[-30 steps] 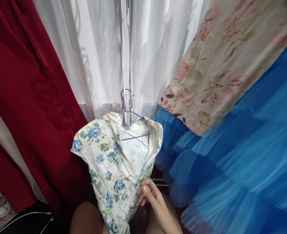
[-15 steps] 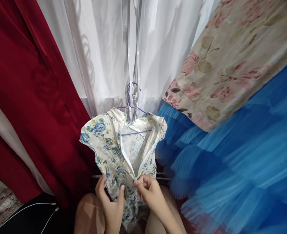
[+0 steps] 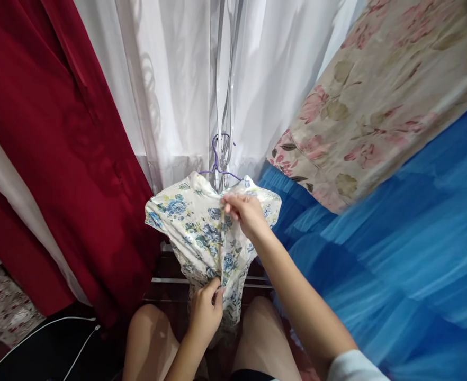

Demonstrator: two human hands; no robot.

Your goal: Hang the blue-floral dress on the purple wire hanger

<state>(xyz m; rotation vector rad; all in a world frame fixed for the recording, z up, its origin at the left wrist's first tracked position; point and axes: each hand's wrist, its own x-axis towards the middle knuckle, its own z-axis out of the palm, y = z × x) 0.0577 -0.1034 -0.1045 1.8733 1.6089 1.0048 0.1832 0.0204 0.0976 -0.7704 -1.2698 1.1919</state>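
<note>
A white dress with blue flowers point(image 3: 205, 233) hangs from a purple hanger point(image 3: 216, 159), its zipper point(image 3: 223, 241) running closed down the middle. My right hand point(image 3: 246, 210) pinches the top of the zipper just below the collar; the pull itself is hidden by the fingers. Lower down, my left hand point(image 3: 207, 307) is closed on the dress fabric beside the zipper's lower end. The skirt drops between my knees, partly covered by my left hand.
Behind the hanger hang white curtains point(image 3: 178, 79) and pale ribbons point(image 3: 225, 69). Red cloth point(image 3: 59, 132) hangs at left, a floral garment point(image 3: 360, 116) and blue tulle point(image 3: 376, 275) at right. White cables point(image 3: 78, 352) lie over a black surface at lower left.
My right hand has moved up from the dress's waist to its collar, and the V-shaped opening has closed. My left hand has gone from spread fingers to gripping the fabric by the zipper.
</note>
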